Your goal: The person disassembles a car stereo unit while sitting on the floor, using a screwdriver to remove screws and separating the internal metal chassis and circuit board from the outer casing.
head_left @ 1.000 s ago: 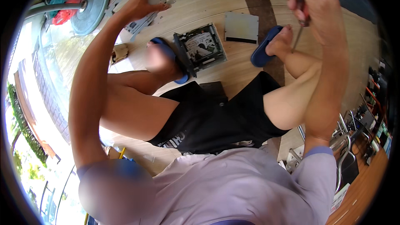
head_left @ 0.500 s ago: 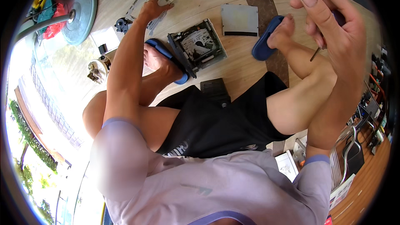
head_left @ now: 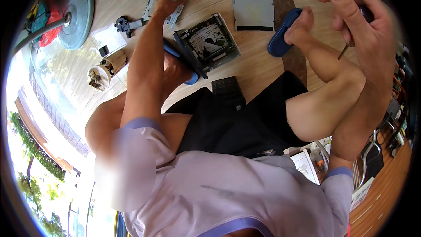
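Metal bracket plate [head_left: 175, 16] on floor [head_left: 258, 68], beyond and left of opened disc unit [head_left: 210, 41]; left hand [head_left: 168, 5] on it, maybe steadying, grip unclear. Right hand [head_left: 362, 15], right of disc unit, curled round screwdriver [head_left: 344, 51], probably keeping it handy. Versus a second ago: left forearm [head_left: 145, 68] nearer disc unit, black motor part [head_left: 125, 26] uncovered.

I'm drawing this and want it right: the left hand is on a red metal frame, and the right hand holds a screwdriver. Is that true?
Not quite: the metal frame is silver-grey, not red, as the head view shows. The left hand is on it, and the right hand holds a screwdriver.
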A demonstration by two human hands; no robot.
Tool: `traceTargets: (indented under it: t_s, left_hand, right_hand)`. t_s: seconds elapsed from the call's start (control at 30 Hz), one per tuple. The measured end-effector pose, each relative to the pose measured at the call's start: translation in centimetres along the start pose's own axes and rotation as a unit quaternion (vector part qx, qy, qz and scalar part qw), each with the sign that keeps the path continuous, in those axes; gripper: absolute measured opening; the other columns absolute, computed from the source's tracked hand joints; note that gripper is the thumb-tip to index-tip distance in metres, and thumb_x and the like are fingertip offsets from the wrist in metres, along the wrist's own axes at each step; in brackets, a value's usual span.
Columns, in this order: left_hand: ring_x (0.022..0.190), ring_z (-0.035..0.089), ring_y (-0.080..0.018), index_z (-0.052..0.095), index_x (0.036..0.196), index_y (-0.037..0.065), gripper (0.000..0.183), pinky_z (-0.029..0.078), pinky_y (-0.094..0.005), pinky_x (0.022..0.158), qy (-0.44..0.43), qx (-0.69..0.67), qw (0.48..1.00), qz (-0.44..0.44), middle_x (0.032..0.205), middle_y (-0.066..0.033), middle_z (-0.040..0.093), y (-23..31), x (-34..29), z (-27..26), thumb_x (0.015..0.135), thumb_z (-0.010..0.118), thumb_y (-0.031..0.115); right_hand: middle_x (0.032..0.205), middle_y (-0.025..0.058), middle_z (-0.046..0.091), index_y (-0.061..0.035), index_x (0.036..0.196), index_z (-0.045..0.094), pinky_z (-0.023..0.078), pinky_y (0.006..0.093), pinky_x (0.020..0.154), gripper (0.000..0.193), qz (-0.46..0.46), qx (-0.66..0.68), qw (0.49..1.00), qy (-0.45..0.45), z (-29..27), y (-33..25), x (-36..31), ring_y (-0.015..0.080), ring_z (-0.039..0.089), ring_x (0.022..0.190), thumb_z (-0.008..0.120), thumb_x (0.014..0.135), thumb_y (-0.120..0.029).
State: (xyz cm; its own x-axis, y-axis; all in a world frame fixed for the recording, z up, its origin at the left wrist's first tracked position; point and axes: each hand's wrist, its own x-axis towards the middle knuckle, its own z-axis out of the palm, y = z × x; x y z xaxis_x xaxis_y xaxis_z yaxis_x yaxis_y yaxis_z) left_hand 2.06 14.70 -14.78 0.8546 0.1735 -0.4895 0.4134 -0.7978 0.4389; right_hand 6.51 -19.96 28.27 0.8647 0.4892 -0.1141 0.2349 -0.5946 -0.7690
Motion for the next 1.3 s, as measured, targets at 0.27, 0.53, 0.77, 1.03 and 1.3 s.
traceTargets:
  t_s: [0.27,0.53,0.77,1.03,1.3]
  left_hand:
    - [0.113,0.067,-0.0404,0.070,0.120,-0.003,0.083,0.052,-0.0448,0.098,-0.033,0.062,0.995,-0.072,0.119,-0.0254,0.070,2.1,-0.1,-0.1,0.078,0.072,0.068]
    - [0.092,0.070,-0.0416,0.075,0.105,0.012,0.025,0.057,-0.0493,0.083,0.262,0.003,0.958,0.120,0.097,-0.0199,0.073,6.5,-9.5,-1.4,0.090,0.065,0.028]
    - [0.105,0.066,-0.0385,0.066,0.105,0.007,0.023,0.056,-0.0479,0.089,0.067,0.083,0.966,0.235,0.104,-0.0174,0.068,10.7,-19.6,6.8,0.087,0.063,0.021]
    - [0.117,0.059,-0.0347,0.071,0.111,0.010,0.030,0.050,-0.0478,0.097,0.023,0.235,0.953,0.189,0.121,-0.0146,0.062,11.8,-19.7,9.0,0.083,0.066,0.021]
    - [0.122,0.057,-0.0334,0.072,0.108,0.013,0.034,0.051,-0.0474,0.099,-0.047,0.208,0.958,0.193,0.118,-0.0123,0.064,10.5,-19.1,8.2,0.076,0.075,0.024]
  right_hand:
    - [0.078,0.0023,0.062,0.0066,0.111,0.064,0.047,0.0208,0.056,0.023,-0.006,-0.104,0.994,0.020,-0.2,-0.9,-0.1,0.0061,0.062,0.068,0.065,0.101,-0.014]
    - [0.073,0.0018,0.061,0.0059,0.106,0.066,0.047,0.0199,0.055,0.021,0.153,0.183,0.971,-0.023,-1.1,-2.6,-1.0,0.0078,0.062,0.061,0.066,0.100,-0.014]
    - [0.077,0.0107,0.071,0.0083,0.105,0.068,0.050,0.0282,0.055,0.024,-0.034,-0.020,0.999,-0.006,0.0,-3.4,-2.7,0.0132,0.065,0.060,0.069,0.095,-0.014]
    - [0.076,0.0137,0.072,0.0074,0.109,0.068,0.052,0.0319,0.059,0.027,-0.119,-0.114,0.984,0.062,-0.3,-1.0,-3.8,0.0159,0.067,0.062,0.069,0.094,-0.015]
    - [0.081,0.0183,0.073,0.0072,0.109,0.068,0.055,0.0348,0.066,0.030,-0.109,-0.097,0.988,0.059,-0.4,1.2,-3.3,0.0241,0.071,0.071,0.070,0.092,-0.018]
